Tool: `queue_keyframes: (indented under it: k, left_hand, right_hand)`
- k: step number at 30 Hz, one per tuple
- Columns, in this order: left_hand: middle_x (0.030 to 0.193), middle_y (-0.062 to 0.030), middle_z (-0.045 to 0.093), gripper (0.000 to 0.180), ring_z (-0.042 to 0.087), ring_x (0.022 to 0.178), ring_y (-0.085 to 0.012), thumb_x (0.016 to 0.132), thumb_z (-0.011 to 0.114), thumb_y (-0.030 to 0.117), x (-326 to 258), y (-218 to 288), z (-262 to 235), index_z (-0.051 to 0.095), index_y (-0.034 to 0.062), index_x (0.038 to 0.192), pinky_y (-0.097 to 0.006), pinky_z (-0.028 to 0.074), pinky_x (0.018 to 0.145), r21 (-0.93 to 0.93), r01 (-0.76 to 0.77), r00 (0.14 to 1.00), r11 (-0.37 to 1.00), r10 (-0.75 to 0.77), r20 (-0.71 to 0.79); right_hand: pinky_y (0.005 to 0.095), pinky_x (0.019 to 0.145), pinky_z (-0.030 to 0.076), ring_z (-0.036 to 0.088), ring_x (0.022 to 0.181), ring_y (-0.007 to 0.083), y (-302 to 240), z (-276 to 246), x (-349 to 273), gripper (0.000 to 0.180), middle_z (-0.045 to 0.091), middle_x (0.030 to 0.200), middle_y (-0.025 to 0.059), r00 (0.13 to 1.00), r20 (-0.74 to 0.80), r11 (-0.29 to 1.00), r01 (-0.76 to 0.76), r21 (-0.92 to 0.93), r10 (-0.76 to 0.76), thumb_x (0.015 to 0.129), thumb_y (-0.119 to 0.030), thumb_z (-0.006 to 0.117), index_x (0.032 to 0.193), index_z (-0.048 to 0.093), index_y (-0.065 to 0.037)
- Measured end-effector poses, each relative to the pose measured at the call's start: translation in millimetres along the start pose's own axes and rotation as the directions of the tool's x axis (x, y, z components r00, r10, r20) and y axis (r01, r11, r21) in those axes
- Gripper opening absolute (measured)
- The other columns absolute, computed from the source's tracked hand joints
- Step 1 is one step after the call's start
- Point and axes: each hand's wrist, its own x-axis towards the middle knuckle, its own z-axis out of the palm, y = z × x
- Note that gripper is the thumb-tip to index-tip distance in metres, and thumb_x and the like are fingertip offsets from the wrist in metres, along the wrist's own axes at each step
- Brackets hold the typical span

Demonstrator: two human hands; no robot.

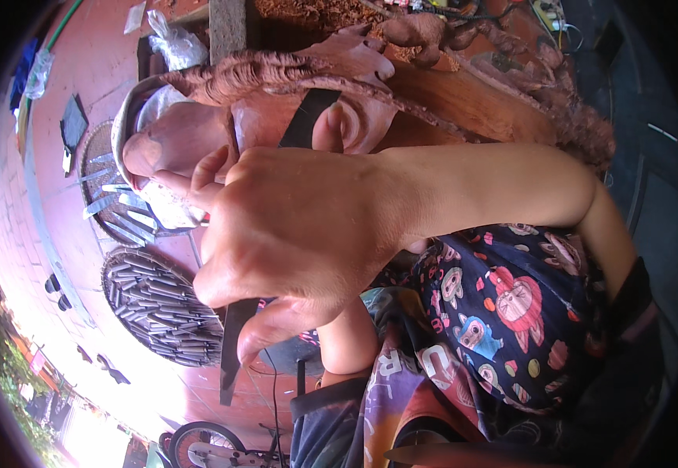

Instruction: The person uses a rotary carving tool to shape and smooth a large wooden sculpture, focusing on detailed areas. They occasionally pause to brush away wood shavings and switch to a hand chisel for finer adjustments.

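My right hand (292,226) is large in the foreground, back up, its forearm entering from the right. It is closed around a dark flat blade (235,351); one pointed end hangs below the thumb, and a dark strip of the same look shows above the hand. My left forearm (347,343) rises from below and passes behind the right hand. Most of my left hand (329,129) is hidden there; a thumb and some bent fingers show, and their grip cannot be made out. Under both hands lies a reddish carved wood sculpture (276,74) with ridged, twisted strands and a smooth rounded part.
A round woven basket (103,265) holds many dark tool handles; another basket (85,173) beyond it holds pale blades. A clear plastic bag (175,45) sits by a post (227,31). Sandals (58,292) lie on the tiled floor; a wheeled vehicle (206,448) stands at the bottom.
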Motion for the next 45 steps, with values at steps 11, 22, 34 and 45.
queue_keyframes:
  k: [11, 22, 34, 45]
  left_hand:
    - [0.105, -0.014, 0.068, 0.041, 0.064, 0.099, -0.0208, 0.087, 0.069, 0.024, 8.3, 5.3, 8.3, 0.064, -0.0031, 0.117, -0.035, 0.051, 0.085, 0.013, -0.019, 1.0, 1.0, 0.019, 0.004]
    - [0.107, -0.0135, 0.067, 0.042, 0.064, 0.1, -0.0201, 0.088, 0.069, 0.023, 9.2, 12.6, 15.9, 0.063, -0.0029, 0.119, -0.035, 0.05, 0.086, 0.011, -0.025, 1.0, 1.0, 0.025, 0.0]
    - [0.108, -0.013, 0.066, 0.042, 0.063, 0.102, -0.0194, 0.088, 0.07, 0.023, 9.8, 19.8, 23.9, 0.061, -0.0026, 0.121, -0.034, 0.05, 0.087, 0.023, -0.037, 0.999, 0.999, 0.037, -0.015]
    - [0.11, -0.0125, 0.066, 0.043, 0.062, 0.103, -0.0187, 0.089, 0.07, 0.022, 12.8, 26.5, 29.1, 0.06, -0.0024, 0.122, -0.034, 0.05, 0.088, 0.017, -0.05, 0.998, 0.999, 0.051, -0.047]
  right_hand:
    - [0.0511, 0.069, 0.052, 0.067, 0.066, 0.0387, -2.4, 9.9, 8.8, 0.044, 0.064, 0.063, 0.0183, 0.996, -0.066, 0.996, 0.054, -0.069, -0.059, 0.072, -0.05, 0.076, 0.072, 0.07, -0.006]
    - [0.0496, 0.071, 0.053, 0.068, 0.07, 0.0378, -8.3, 5.4, 12.5, 0.046, 0.066, 0.069, 0.0194, 0.998, -0.055, 1.0, 0.0, -0.015, -0.001, 0.077, -0.048, 0.073, 0.077, 0.071, -0.002]
    - [0.0541, 0.084, 0.047, 0.065, 0.066, 0.0428, -10.8, -8.0, 7.0, 0.045, 0.059, 0.058, 0.0187, 0.994, -0.075, 0.995, -0.069, 0.066, 0.074, 0.075, -0.042, 0.076, 0.069, 0.063, 0.0]
    - [0.0555, 0.088, 0.043, 0.061, 0.066, 0.0451, -12.4, -7.5, 13.5, 0.046, 0.06, 0.059, 0.0182, 0.991, -0.097, 0.995, -0.086, 0.058, 0.091, 0.076, -0.045, 0.074, 0.065, 0.061, -0.002]
